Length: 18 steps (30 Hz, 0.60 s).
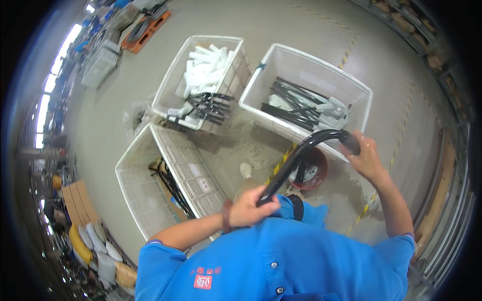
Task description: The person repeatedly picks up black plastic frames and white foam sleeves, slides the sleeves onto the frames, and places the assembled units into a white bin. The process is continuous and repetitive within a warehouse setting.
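A glossy black bent tube (325,135) is held in front of my blue shirt, rising from the lower left and curving over to the right. My left hand (249,206) is closed round its lower end. The other end, past the bend, is gripped by my right hand (364,156). Below the tube stands a dark red bucket (323,173) with liquid and something black in it, partly hidden by the tube.
Three white mesh crates stand around me: one (173,75) with white and black parts, one (364,113) with black tubes and pale pieces, one (131,193) with thin black parts. Yellow-black tape (280,164) marks the floor. Sacks (95,243) lie at left.
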Available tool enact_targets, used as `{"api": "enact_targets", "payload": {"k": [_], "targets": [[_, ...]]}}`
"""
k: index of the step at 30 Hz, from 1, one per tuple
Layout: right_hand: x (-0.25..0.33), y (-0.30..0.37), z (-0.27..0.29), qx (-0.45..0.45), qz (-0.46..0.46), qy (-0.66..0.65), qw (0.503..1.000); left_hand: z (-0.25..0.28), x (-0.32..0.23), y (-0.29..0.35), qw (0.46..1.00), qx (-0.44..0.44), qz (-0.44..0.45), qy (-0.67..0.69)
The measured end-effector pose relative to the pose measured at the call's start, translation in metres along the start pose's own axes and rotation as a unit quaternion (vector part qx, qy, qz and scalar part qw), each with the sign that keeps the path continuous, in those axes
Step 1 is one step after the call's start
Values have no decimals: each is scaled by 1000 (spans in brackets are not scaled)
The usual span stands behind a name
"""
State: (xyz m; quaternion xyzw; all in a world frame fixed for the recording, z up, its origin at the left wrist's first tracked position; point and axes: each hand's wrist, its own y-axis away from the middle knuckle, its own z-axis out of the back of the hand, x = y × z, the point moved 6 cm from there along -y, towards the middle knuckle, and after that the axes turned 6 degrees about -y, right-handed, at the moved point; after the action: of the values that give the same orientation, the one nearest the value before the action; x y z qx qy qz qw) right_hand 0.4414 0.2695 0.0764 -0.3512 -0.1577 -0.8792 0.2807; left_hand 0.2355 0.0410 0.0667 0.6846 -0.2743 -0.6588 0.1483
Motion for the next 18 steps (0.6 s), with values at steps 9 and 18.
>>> {"api": "enact_targets", "payload": {"k": [9, 18], "targets": [[165, -125, -88, 330, 302, 80, 891, 75, 24, -1, 990, -29, -106, 86], [265, -121, -340, 467, 495, 216, 700, 203, 115, 13, 962, 47, 45, 265]]}}
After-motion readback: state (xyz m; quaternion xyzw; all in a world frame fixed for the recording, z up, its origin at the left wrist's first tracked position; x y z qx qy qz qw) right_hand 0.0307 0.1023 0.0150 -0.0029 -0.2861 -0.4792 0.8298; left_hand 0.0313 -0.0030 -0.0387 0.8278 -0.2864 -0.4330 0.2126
